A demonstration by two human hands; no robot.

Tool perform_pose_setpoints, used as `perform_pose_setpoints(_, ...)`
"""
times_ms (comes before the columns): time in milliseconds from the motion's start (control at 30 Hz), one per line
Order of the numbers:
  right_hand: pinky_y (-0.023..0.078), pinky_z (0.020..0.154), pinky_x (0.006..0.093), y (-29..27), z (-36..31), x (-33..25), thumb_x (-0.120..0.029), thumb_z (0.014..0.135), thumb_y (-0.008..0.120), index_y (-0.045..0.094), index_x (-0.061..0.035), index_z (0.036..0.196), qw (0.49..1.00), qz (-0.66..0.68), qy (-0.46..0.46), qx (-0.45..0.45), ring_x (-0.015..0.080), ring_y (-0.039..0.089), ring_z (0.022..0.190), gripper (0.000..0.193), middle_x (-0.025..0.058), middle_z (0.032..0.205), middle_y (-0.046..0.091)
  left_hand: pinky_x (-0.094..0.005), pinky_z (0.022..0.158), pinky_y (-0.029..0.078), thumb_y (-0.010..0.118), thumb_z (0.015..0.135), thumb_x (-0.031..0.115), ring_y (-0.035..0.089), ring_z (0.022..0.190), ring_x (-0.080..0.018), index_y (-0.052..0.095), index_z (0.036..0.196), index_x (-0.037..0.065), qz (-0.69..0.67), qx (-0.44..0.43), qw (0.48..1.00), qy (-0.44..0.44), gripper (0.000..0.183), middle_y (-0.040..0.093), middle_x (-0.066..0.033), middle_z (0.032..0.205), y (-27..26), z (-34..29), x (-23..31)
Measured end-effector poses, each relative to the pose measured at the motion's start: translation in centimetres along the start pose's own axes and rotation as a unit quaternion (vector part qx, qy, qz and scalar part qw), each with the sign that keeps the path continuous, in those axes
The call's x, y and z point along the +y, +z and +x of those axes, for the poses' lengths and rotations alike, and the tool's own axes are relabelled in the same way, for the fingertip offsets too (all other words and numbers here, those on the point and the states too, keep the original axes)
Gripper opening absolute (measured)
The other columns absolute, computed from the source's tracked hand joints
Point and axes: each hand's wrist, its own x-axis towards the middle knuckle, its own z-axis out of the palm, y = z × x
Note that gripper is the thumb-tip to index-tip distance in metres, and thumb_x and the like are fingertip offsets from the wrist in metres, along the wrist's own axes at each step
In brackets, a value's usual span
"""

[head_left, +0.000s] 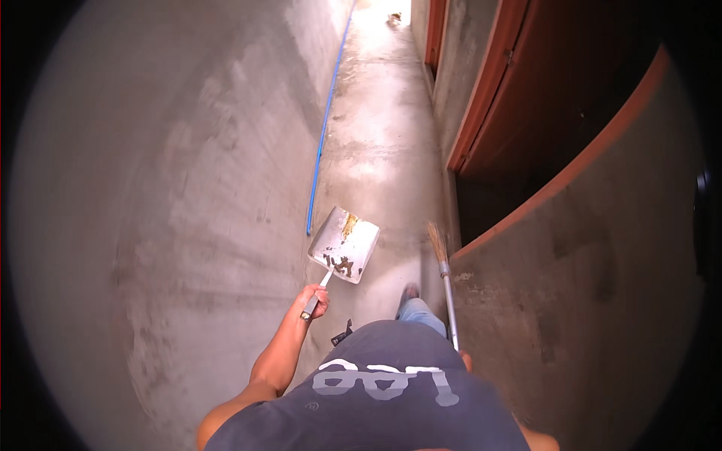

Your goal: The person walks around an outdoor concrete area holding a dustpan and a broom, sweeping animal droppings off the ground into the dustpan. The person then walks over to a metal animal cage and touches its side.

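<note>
My left hand (320, 299) is closed around the handle of a metal dustpan (353, 244), held out ahead of me. Dark bits of debris lie in the pan near its handle end, and a yellow-brown patch marks its far part. At my right side, a broom (449, 297) with a pale pole points forward, its straw bristles toward the right wall's foot. My right hand (466, 361) grips the pole's near end; my shirt hides most of that hand.
A narrow concrete corridor floor (383, 150) runs ahead to a bright end with a small dark object (394, 20). Along the left wall's foot lies a blue pipe (328, 113). On the right is a doorway with an orange-red frame (489, 90). One foot (409, 292) is stepping forward.
</note>
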Motion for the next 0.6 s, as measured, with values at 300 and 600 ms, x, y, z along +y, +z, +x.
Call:
perform_pose_setpoints(300,0.045,0.070,0.0410,-7.3,26.7,-24.2,-0.015,0.062,0.058,0.059,0.0034,0.088,0.994,-0.015,-0.101,0.039,0.0366,0.058,0.081,0.033,0.0252,0.082,0.059,-0.0185,0.036,0.036,0.048,0.078,0.006,0.040,0.041,-0.0078,0.040,0.076,-0.004,-0.042,-0.049,0.998,-0.023,0.013,0.039,0.0004,0.051,18.1,6.7,17.9)
perform_pose_setpoints(600,0.042,0.081,0.0408,-15.4,42.7,-56.2,-0.027,0.068,0.059,0.057,-0.0006,0.095,0.994,-0.080,-0.059,0.051,0.0349,0.054,0.096,0.038,0.0219,0.099,0.057,-0.0175,0.037,0.036,0.045,0.083,0.006,0.038,0.043,-0.0075,0.037,0.093,-0.011,-0.156,-0.108,0.982,-0.013,0.022,0.038,0.0003,0.056,33.6,9.2,35.8)
